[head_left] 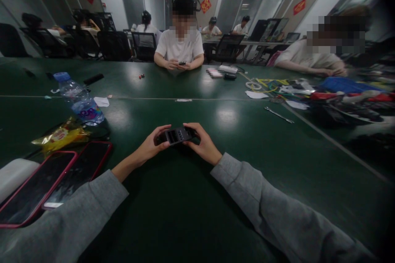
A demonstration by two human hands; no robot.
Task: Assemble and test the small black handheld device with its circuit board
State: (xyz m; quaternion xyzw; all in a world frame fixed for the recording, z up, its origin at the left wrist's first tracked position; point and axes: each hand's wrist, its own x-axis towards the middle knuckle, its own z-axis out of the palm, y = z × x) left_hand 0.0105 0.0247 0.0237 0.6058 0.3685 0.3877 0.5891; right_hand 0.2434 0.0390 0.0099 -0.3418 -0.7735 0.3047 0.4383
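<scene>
Between my two hands is a small black box-shaped device (179, 134) with dark recesses and small marks on its upper face; its exact kind is unclear. My left hand (156, 139) grips its left end, thumb in front and fingers behind. On the opposite end, my right hand (200, 139) holds it in a similar way, fingers curled round the edge. The device is tilted slightly, above or on the green table (173, 201); I cannot tell whether it touches the surface. My fingers hide both of its ends.
Left of me lie two red-edged phones (40, 187), a white object (18, 174), a yellow wrapper (63, 135) and a plastic bottle (78, 98). To the right are a wrench (279, 115) and piled cables (268, 85). A person (179, 45) sits opposite.
</scene>
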